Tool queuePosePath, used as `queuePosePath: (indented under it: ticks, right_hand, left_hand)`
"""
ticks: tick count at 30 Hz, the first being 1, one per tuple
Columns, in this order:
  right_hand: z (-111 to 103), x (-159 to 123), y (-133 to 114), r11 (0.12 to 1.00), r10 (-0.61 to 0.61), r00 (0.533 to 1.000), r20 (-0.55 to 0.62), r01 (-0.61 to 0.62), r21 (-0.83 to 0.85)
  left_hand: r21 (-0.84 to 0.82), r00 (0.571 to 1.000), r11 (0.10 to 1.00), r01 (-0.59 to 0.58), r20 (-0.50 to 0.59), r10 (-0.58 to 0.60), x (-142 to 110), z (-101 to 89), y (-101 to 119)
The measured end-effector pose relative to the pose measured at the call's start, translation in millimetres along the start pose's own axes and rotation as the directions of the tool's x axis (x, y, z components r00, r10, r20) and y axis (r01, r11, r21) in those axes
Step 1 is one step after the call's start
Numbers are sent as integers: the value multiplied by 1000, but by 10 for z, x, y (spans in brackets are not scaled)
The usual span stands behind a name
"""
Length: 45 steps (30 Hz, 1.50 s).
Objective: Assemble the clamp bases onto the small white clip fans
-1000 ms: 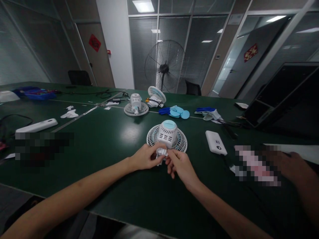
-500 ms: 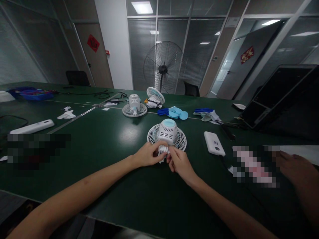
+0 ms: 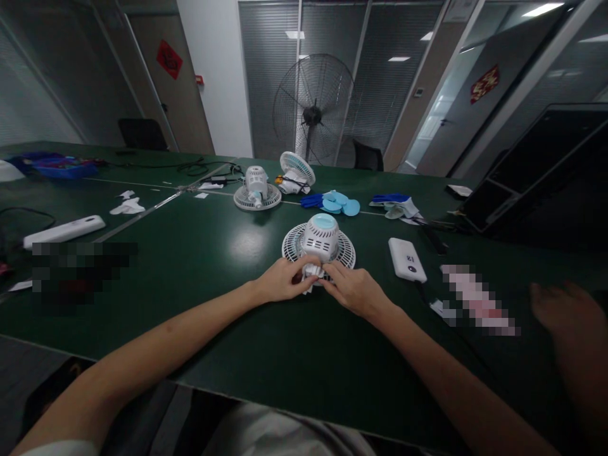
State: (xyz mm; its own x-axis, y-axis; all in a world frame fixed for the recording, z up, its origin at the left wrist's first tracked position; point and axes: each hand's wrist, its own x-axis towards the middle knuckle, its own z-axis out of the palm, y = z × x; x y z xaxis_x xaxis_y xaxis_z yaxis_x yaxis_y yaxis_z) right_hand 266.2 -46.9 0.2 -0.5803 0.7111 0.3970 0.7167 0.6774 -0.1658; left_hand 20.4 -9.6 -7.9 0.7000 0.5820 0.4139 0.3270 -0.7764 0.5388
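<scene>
A small white fan (image 3: 321,235) with a pale blue cap lies grille-down on the green table in front of me. At its near side my left hand (image 3: 285,278) is closed, thumb and fingers gripping the fan's white clip (image 3: 312,270). My right hand (image 3: 354,286) meets the same white part from the other side, with its thumb and fingertips pinched together. Whatever sits between the right fingertips is too small to make out.
Behind stand a second small fan (image 3: 257,190) and a third, tilted fan (image 3: 297,172). Light blue fan blades (image 3: 339,202) lie beside blue gloves. A white power bank (image 3: 407,259) is to the right, near another person's hand (image 3: 567,310). A dark monitor (image 3: 546,183) stands at far right.
My right hand has turned flatter, its fingers now less curled beneath the clip. The left hand keeps its grip. The other person's hand on the right has shifted, and the view has tilted down.
</scene>
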Motion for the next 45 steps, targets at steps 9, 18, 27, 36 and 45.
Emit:
queuePosePath:
  ticks: [9, 18, 27, 36, 45]
  right_hand:
    - [132, 16, -295, 705, 404, 902, 151, -413, 576]
    - [71, 67, 25, 993, -61, 998, -16, 59, -107]
    - [304, 106, -520, 453, 532, 817, 221, -495, 741]
    - [56, 72, -211, 987, 127, 992, 10, -125, -106]
    - [190, 79, -221, 979, 196, 977, -83, -191, 68]
  left_hand:
    - [39, 1000, 999, 5, -2, -5, -31, -17, -23]
    - [-2, 1000, 1000, -27, -15, 27, -21, -18, -24]
    - [28, 999, 999, -21, -28, 21, -38, -11, -70]
    - [41, 1000, 999, -14, -9, 14, -30, -4, -57]
    - [58, 999, 998, -33, -16, 34, -28, -11, -36]
